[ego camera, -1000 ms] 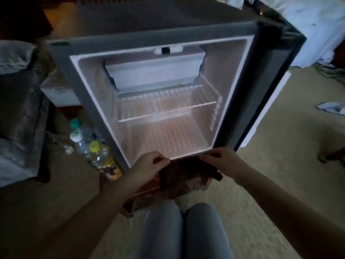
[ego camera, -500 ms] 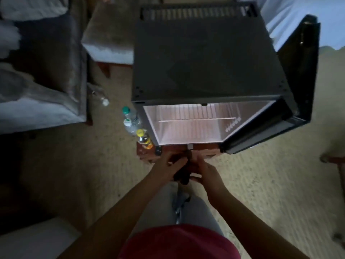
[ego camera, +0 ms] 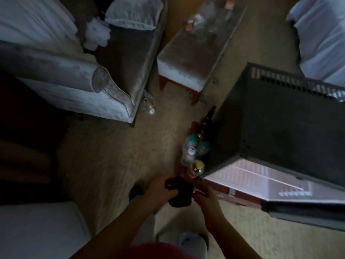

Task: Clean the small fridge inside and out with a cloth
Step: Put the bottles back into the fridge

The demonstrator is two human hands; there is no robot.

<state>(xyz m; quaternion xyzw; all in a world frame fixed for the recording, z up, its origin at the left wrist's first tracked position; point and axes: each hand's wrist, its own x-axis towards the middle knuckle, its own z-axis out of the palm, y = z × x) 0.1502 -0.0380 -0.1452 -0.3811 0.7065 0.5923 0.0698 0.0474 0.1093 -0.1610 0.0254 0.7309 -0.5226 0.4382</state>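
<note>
Fingers of the left hand (ego camera: 162, 190) and right hand (ego camera: 205, 199) curl around 1 dark cloth (ego camera: 182, 194); the open fridge (ego camera: 280, 128) holds 1 wire shelf (ego camera: 261, 174).

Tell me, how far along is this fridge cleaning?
Done, it seems: the fridge has its door open and the lit inside shows only a bare wire shelf, while bottles stand on the floor beside it. In hand: the left hand and right hand hold a dark cloth in front of the fridge, not touching it. Left: the wiping itself, inside and out; whether any surface has been wiped cannot be told.
</note>
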